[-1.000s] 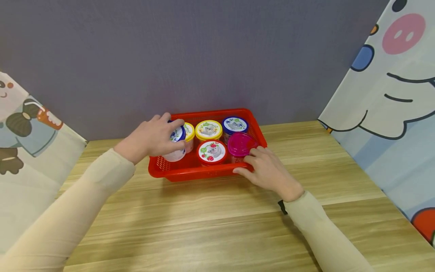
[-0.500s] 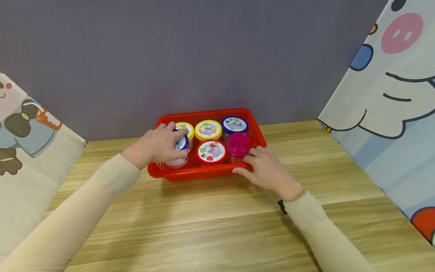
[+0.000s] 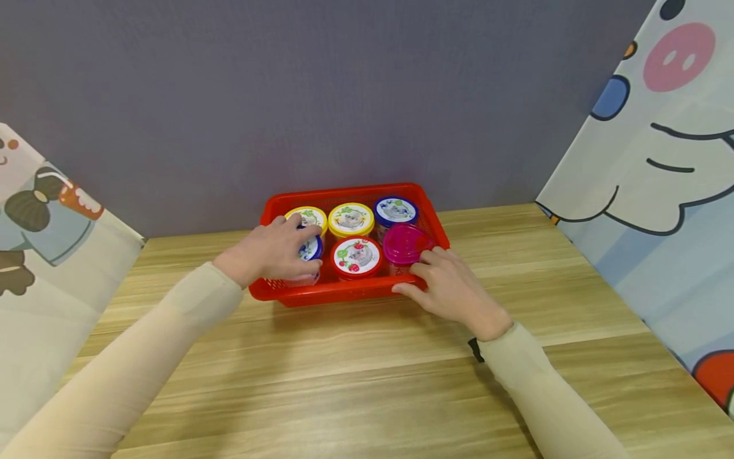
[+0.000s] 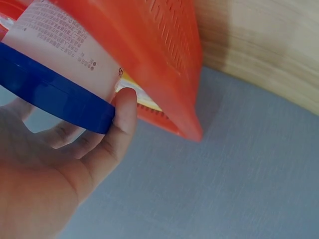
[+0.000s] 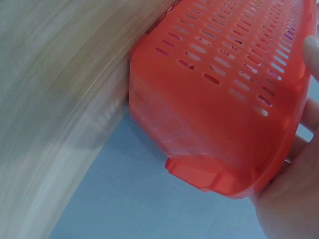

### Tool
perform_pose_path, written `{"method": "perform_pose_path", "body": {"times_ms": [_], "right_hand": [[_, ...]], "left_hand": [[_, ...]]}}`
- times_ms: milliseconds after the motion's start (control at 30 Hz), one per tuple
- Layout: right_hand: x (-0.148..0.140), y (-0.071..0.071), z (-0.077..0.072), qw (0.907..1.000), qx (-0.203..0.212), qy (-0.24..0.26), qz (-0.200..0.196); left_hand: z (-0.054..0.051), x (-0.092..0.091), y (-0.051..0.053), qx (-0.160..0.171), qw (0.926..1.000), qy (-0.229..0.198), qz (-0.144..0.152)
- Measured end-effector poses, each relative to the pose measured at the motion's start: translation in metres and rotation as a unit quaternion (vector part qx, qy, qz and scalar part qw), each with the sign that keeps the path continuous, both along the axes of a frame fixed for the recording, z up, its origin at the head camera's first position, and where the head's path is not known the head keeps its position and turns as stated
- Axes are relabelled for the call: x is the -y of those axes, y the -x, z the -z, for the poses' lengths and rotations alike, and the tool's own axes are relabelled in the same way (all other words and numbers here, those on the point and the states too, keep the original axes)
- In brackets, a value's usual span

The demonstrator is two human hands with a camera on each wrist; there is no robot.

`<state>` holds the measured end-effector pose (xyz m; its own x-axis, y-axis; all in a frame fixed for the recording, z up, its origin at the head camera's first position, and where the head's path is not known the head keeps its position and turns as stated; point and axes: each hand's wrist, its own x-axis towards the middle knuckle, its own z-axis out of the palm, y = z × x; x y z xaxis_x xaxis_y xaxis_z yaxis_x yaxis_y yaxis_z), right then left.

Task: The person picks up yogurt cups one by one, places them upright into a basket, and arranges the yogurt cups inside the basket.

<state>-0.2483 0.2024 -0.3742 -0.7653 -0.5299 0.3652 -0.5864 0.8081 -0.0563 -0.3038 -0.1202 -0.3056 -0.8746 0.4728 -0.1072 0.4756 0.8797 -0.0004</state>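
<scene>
My left hand (image 3: 268,250) grips a clear plastic tub with a blue lid (image 3: 311,248) from above, at the front left of a red plastic basket (image 3: 344,294). In the left wrist view, fingers curl round the rim of this tub's blue lid (image 4: 55,92); small print covers its pale wall. My right hand (image 3: 455,285) holds the rim at the basket's front right corner, partly seen as the hand (image 5: 294,194) in the right wrist view. Near its fingers stands a tub with a magenta lid (image 3: 406,243). Beside that is a red-lidded tub (image 3: 357,257).
Two yellow-lidded tubs, one at the middle (image 3: 351,219), and another blue-lidded tub (image 3: 395,210) line the basket's back. The basket stands on a wood-grain table (image 3: 355,382) against a grey panel (image 3: 355,95). Cartoon-printed sheets (image 3: 682,146) flank both sides.
My left hand has moved right and slightly toward me with the blue-lidded tub, lowering it into the basket's front left. The back-left yellow lid shows more. My right hand stays put.
</scene>
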Motion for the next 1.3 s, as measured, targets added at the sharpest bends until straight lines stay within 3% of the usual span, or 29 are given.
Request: {"method": "perform_pose_path", "body": {"times_ms": [600,1300], "right_hand": [[0.0,0.001,0.001,1.0,-0.007,0.003,-0.005],[0.0,0.0,0.0,1.0,-0.005,0.002,-0.006]], "left_hand": [[0.011,-0.005,0.003,0.029,0.9993,0.018,0.015],[0.02,-0.009,0.007,0.065,0.9968,0.046,0.006]]}}
